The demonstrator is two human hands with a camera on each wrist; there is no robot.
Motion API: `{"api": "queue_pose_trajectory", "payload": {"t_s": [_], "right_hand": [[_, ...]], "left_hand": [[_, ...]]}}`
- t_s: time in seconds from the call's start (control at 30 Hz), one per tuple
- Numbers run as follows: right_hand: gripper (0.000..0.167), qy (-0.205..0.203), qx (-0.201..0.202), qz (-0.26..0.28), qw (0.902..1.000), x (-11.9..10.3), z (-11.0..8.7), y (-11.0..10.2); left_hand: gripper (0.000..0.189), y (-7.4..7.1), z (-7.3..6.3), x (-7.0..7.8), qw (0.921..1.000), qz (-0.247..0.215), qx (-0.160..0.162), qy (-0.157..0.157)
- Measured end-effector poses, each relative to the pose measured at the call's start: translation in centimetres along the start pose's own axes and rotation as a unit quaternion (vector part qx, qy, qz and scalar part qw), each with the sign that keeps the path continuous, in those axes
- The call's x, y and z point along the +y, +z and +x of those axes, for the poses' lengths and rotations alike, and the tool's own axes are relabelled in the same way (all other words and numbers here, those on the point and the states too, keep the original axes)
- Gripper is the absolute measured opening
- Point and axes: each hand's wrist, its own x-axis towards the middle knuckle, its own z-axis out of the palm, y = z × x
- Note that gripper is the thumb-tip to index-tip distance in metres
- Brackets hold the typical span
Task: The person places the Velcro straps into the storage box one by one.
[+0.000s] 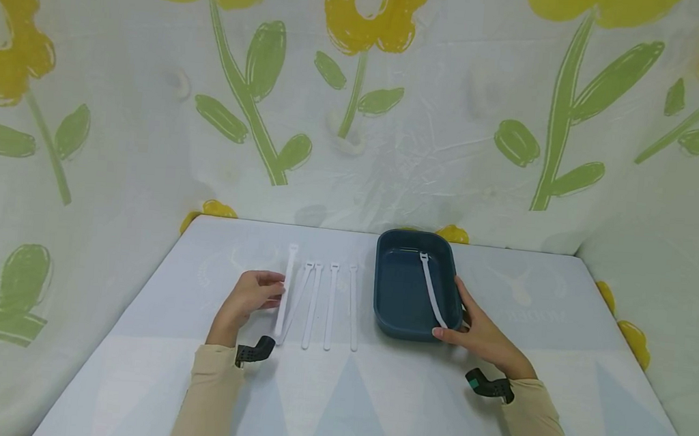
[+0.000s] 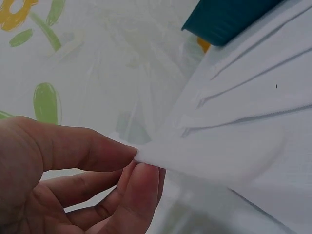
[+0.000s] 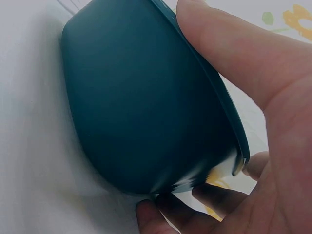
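My left hand [image 1: 253,296] pinches a white cable tie [image 1: 286,288] between thumb and fingertips, at the left end of a row. In the left wrist view that cable tie [image 2: 209,158] is a blurred white strip leading away from the fingers. Several more white cable ties [image 1: 331,305] with slotted heads lie side by side to its right. With my right hand [image 1: 482,334] I grip the right wall of a dark blue tray [image 1: 381,323], fingers along its outside. One cable tie [image 1: 430,286] lies slanted inside the tray, its lower end by my thumb.
The white table [image 1: 146,373] has pale blue triangles. A flower-printed sheet [image 1: 434,163] hangs behind it and along both sides. A black wrist mount [image 1: 255,351] sits on the left wrist, and another mount [image 1: 490,385] on the right.
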Motion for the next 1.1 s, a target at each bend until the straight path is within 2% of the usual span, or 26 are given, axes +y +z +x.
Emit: {"api": "queue_pose_trajectory", "payload": {"t_s": [0.5,1.1], "right_hand": [[0.118,-0.001,0.000,0.000,1.0000,0.1,0.2,0.1],[0.117,0.000,0.002,-0.003,1.0000,0.2,0.1,0.1]], "left_hand": [[0.038,0.5,0.1,0.3,0.9998,-0.018,0.001,0.005],[0.038,1.6,-0.2,1.3,0.9987,-0.036,-0.006,0.034]]}}
